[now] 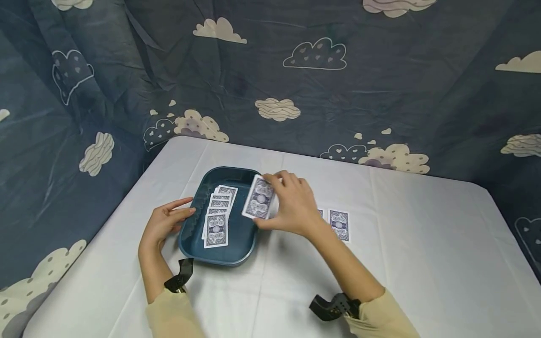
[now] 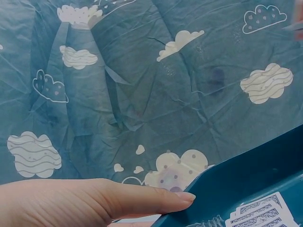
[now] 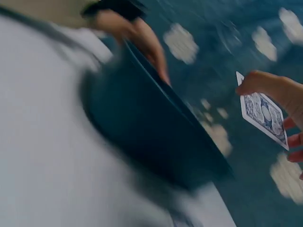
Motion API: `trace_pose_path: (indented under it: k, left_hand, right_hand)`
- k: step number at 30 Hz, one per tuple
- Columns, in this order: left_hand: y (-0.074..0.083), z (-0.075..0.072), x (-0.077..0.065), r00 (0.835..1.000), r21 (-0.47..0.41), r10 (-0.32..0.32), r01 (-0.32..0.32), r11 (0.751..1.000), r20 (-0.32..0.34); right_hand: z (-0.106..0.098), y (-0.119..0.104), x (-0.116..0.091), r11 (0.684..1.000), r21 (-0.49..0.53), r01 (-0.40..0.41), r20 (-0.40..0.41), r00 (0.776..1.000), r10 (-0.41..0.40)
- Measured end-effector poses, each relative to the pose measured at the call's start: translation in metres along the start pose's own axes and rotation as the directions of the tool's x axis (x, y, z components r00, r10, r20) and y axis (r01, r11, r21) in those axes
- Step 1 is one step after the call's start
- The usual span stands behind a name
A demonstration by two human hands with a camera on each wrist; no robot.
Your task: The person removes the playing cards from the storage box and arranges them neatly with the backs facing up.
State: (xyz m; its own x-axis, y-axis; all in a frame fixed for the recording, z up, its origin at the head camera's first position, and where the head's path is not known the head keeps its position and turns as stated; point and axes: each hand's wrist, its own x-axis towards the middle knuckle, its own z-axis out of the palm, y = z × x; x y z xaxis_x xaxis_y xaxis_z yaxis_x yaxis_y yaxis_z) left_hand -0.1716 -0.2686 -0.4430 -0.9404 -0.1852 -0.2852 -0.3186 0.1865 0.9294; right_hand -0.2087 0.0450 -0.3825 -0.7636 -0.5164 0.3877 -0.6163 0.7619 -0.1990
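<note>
My right hand [image 1: 293, 202] pinches a playing card [image 1: 259, 197] between thumb and fingers, above the right rim of a dark teal tray [image 1: 241, 244]. The card shows its blue-and-white patterned back; in the right wrist view the same card [image 3: 263, 113] is tilted. Inside the tray, several overlapping cards [image 1: 216, 230] lie back up in a column. My left hand [image 1: 162, 225] holds the tray's left rim, its thumb [image 2: 175, 200] at the edge in the left wrist view; its lower fingers are mostly hidden.
To the right of the tray, a card [image 1: 339, 224] lies back up on the white tablecloth [image 1: 422, 249]. Another card [image 1: 320, 213] beside it is mostly hidden by the right arm. A dark cloud-patterned curtain [image 1: 249, 75] hangs behind the table.
</note>
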Motion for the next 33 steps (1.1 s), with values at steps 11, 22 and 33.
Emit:
trace_pose_path:
  k: [11,22,33]
  left_hand:
    - [0.001,0.001,-0.001,0.999,-0.038,0.014,-0.013,0.999,0.034]
    - [-0.001,-0.002,-0.002,1.0,-0.002,-0.003,0.003,1.0,0.023]
    - [-0.003,-0.002,0.0,1.0,0.012,-0.006,0.006,1.0,0.011]
  right_hand:
    - [-0.04,0.155,-0.1,0.973,-0.151,-0.177,0.213,0.955,0.206]
    - [-0.038,0.192,-0.137,0.966,-0.208,-0.154,0.376,0.899,0.224]
    - [-0.037,0.193,-0.133,0.961,-0.218,-0.168,0.394,0.886,0.244]
